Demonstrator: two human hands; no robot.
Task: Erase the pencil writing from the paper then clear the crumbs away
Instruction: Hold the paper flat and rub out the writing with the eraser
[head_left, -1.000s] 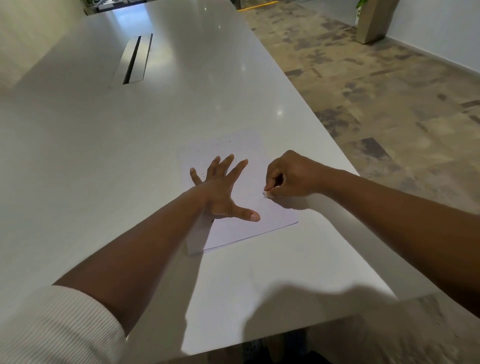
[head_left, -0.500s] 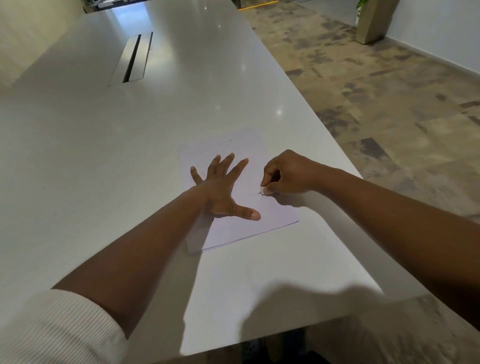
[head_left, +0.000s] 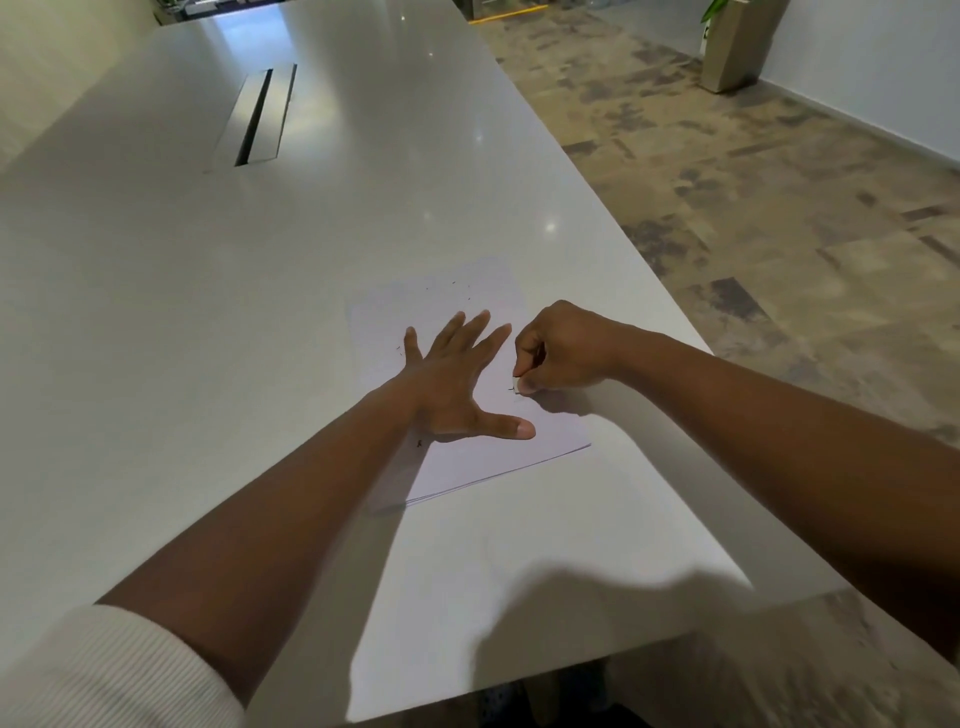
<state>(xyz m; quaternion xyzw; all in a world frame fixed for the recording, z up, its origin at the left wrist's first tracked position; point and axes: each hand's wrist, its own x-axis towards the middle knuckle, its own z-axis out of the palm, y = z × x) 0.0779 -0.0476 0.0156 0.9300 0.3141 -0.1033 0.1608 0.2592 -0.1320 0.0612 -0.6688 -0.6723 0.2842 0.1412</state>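
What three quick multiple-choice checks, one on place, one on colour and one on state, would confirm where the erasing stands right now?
1. Where does the left hand rest?
A. On the paper
B. On the slot in the table
C. Off the table's edge

2. What colour is the eraser tip that shows at the right hand?
A. Black
B. White
C. Red

3. In what state are the crumbs?
A. Swept into one heap
C. All gone
B. Scattered as dark specks on the sheet

Answers:
1. A, the left hand lies flat with its fingers spread on the sheet.
2. B, a small pale white end shows below the right hand's pinching fingers, against the paper.
3. B, loose specks dot the far part of the sheet and lie near the left hand, so clearing is not yet done.
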